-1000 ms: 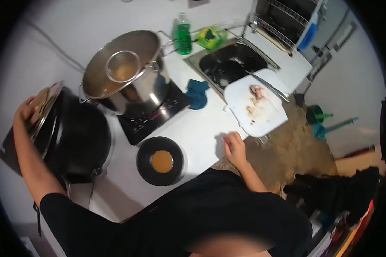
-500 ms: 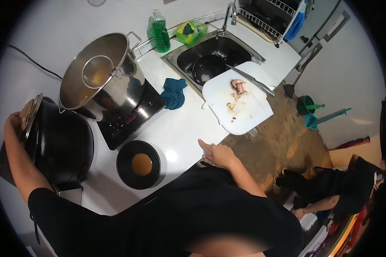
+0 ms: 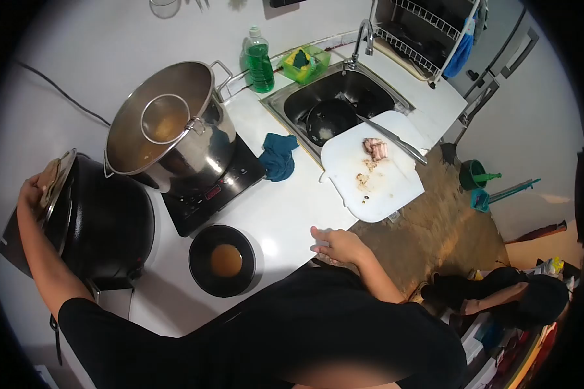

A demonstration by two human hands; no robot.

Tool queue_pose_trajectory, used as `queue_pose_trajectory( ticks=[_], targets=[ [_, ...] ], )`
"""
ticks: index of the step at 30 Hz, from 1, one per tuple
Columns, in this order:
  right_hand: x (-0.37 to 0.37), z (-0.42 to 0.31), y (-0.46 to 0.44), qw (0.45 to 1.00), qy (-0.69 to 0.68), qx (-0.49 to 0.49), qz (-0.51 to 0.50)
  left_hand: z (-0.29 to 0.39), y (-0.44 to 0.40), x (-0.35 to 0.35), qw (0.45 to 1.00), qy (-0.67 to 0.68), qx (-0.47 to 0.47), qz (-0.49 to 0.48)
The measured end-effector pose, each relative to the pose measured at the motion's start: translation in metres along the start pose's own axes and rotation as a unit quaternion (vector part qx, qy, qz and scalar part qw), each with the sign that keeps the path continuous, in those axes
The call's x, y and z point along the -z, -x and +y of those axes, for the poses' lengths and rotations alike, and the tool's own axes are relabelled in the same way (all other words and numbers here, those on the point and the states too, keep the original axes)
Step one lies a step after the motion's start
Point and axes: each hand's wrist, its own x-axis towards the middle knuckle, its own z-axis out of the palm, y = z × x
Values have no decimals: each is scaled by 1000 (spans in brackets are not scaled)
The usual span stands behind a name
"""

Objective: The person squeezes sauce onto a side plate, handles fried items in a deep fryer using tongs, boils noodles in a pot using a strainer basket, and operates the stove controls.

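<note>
At the far left, my left hand (image 3: 32,192) is closed at the edge of a metal-rimmed lid (image 3: 63,170), which stands tilted up beside a large black pot (image 3: 113,217). Something beige, perhaps a folded cloth, lies between hand and lid; the fingertips are partly hidden. My right hand (image 3: 341,246) hovers over the counter's front edge, fingers apart and holding nothing. Between the two hands sits a black bowl (image 3: 204,272) with brown broth (image 3: 226,260) in it. A white cutting board (image 3: 396,185) with sliced meat (image 3: 375,149) and a knife (image 3: 396,139) lies beyond my right hand.
A tall steel stockpot (image 3: 204,155) with a strainer (image 3: 165,119) hooked on its rim stands on an induction cooker (image 3: 217,194). Behind are a teal cloth (image 3: 278,157), green soap bottle (image 3: 259,65) and sink (image 3: 292,104). A person in black (image 3: 499,292) bends at lower right.
The whole view has shifted, so things sit lower and further right. My right hand's fingers have changed from a pointing index to a looser spread. The other person has bent further down.
</note>
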Motion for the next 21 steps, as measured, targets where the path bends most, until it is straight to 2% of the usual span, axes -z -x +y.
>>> queue_pose_trajectory(
  ticks=[3, 5, 7, 8, 9, 10, 11, 12, 14, 15, 16, 17, 19, 21],
  targets=[
    [9, -11, 3, 999, -13, -18, -41, 6, 9, 2, 999, 38, -24, -15],
    [6, -11, -1, 998, -6, -12, -57, 1, 2, 3, 998, -45, -53, 5],
    [-17, -2, -7, 997, 76, 14, 15, 12, 13, 3, 991, -122, -53, 34],
    [-21, -8, -8, 994, 109, -12, 10, 30, 33, -1, 998, -47, -52, 3],
    [-25, -17, -8, 989, 142, -37, 7, 33, 39, -2, 997, -50, -62, 11],
    [-28, -29, -7, 986, 153, -58, -2, 35, 46, -1, 989, -126, -49, 56],
    [-31, -41, -6, 983, 165, -80, -10, 16, 35, 1, 991, -104, -63, 56],
    [-33, -50, -8, 978, 178, -104, -34, 35, 52, -2, 991, -115, -47, 49],
    [-36, -63, -11, 967, 201, -141, -65, 38, 60, -7, 982, -149, -66, 95],
    [-36, -66, -15, 964, 206, -151, -71, 8, 32, -4, 990, -108, -59, 72],
    [-35, -67, -16, 963, 210, -146, -79, 40, 58, -6, 988, -132, -49, 59],
    [-33, -63, -20, 963, 214, -139, -84, 44, 61, -8, 988, -133, -34, 70],
    [-46, -43, -26, 965, 243, -90, -51, 8, 27, -11, 991, -109, -28, 70],
    [-48, -43, -25, 964, 235, -118, -39, 49, 62, -13, 972, -213, 26, 96]
  ],
)
